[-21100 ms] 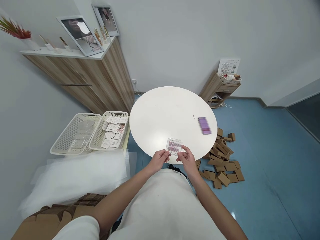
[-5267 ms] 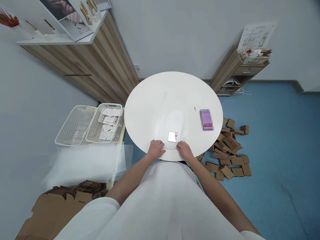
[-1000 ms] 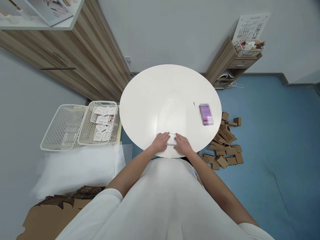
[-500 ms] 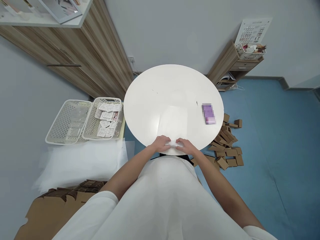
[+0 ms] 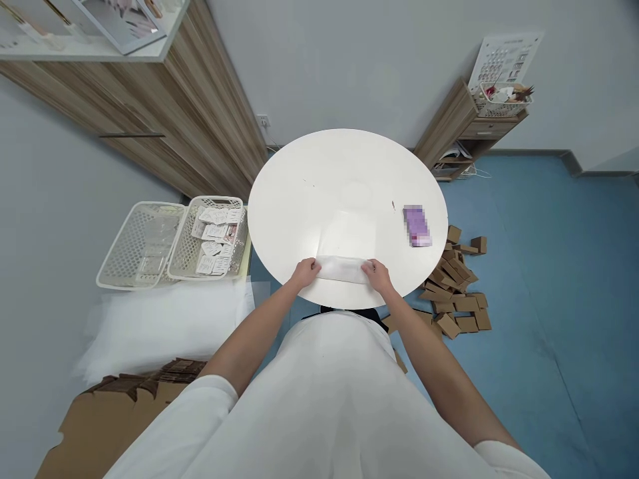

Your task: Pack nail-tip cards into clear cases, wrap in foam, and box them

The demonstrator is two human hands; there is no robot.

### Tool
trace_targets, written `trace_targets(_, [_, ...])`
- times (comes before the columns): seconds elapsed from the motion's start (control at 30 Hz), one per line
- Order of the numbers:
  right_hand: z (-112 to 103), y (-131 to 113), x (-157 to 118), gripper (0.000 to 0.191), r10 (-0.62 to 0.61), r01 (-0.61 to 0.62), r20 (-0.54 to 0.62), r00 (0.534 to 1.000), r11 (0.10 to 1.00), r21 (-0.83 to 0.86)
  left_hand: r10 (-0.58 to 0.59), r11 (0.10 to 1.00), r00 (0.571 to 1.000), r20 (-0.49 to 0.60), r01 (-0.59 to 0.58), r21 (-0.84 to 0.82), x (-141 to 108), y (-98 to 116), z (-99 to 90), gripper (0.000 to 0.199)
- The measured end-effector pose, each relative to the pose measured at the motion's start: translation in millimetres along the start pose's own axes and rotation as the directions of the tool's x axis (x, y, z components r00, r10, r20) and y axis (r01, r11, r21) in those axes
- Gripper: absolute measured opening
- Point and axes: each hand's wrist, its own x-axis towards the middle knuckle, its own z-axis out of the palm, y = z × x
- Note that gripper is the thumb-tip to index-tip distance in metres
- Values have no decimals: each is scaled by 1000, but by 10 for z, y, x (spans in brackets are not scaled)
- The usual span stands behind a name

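Observation:
A thin white translucent sheet [image 5: 348,233] lies on the round white table [image 5: 289,193], its near part folded over into a flat band. My left hand [image 5: 305,272] is closed on the left end of that folded band. At the band's right end, my right hand [image 5: 378,274] pinches the same sheet. Toward the table's right side lies a purple and pink item [image 5: 417,225], blurred in the view.
Two white baskets [image 5: 107,266] [image 5: 241,229] stand left of the table, one with white packets. Below them are a stack of white sheets [image 5: 174,326] and flattened cardboard [image 5: 104,419]. Small brown boxes [image 5: 464,304] lie on the floor at right.
Both hands have moved apart and slightly away from my body. The folded band, mostly hidden between the fingers before, now shows stretched between them.

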Motion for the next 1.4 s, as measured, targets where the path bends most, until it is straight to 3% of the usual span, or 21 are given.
trace_targets(0.13, [9,124,-55,29,59,-61,-70,996,998,-32,-57,998,997,-49,58,11,-10,-29,24,14])
trace_targets(0.2, [10,132,-111,39,28,-43,-153,988,994,-97,-32,998,985,-168,39,40,-43,-3,32,23])
trace_targets(0.27, [24,95,-160,48,-103,50,-225,969,972,-229,115,987,952,-283,-76,145,-78,50,43,37])
trace_targets(0.3, [40,64,-176,50,-197,128,-209,958,944,-303,227,960,932,-283,-166,224,-90,82,53,42])
trace_targets(0.37, [92,-10,-181,50,-357,309,-51,933,864,-399,432,859,893,-129,-363,362,-94,151,88,50])
trace_targets(0.47, [197,-106,-136,49,-424,471,207,882,768,-434,518,736,848,113,-510,446,-45,237,163,51])
trace_targets(0.63, [238,-178,-79,39,-377,458,262,888,765,-452,480,733,857,189,-510,450,31,286,197,44])
trace_targets(0.87, [-21,-215,-286,35,-206,369,428,880,865,-341,464,783,811,356,-563,264,-193,217,145,46])
trace_targets(1.07, [-137,-255,-255,28,-221,331,412,884,918,-219,390,863,859,331,-467,195,-227,246,91,44])
trace_targets(1.2, [-189,-290,-51,27,-232,307,372,899,939,-156,339,928,922,186,-361,97,-138,235,-20,41])
trace_targets(1.3, [-204,-299,89,31,-183,239,337,923,962,-134,239,971,969,61,-238,-28,-64,184,-52,37])
trace_targets(1.4, [-205,-288,189,32,-119,164,295,948,977,-134,129,984,991,40,-123,-133,25,136,-35,33])
